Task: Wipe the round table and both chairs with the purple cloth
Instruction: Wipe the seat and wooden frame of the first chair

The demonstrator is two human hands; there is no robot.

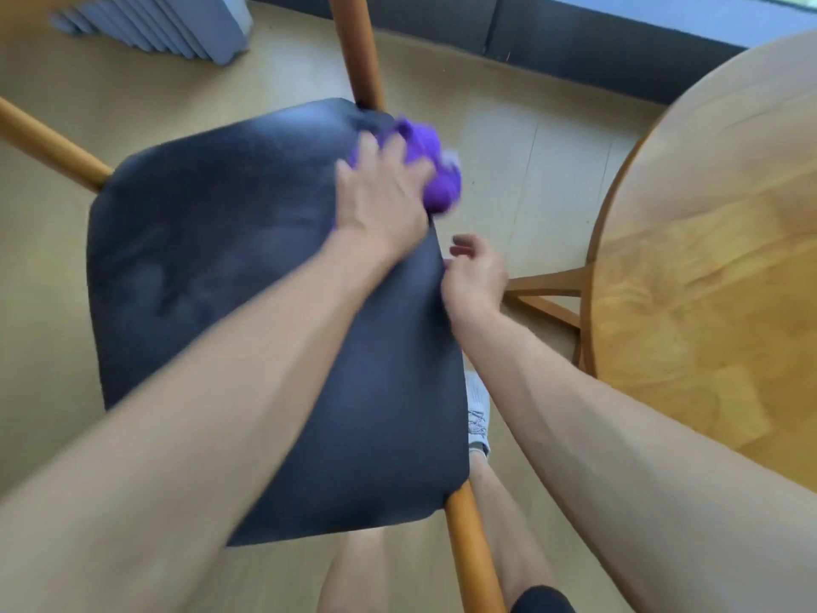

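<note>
A chair with a dark padded seat (pixel 230 276) and orange wooden posts fills the middle of the view. The purple cloth (pixel 435 170) lies bunched at the seat's far right corner. My left hand (pixel 380 196) presses down on the cloth with fingers spread and fairly straight; motion blurs it. My right hand (pixel 475 276) hangs beside the seat's right edge, fingers loosely curled and holding nothing. The round wooden table (pixel 707 241) stands to the right, only partly in view.
Pale wood floor (pixel 521 139) surrounds the chair. A stack of grey panels (pixel 168 24) leans at the top left. A dark wall base (pixel 574 33) runs along the back. The table's wooden legs (pixel 548 298) show under its rim. My legs and a shoe (pixel 479 413) are beside the chair.
</note>
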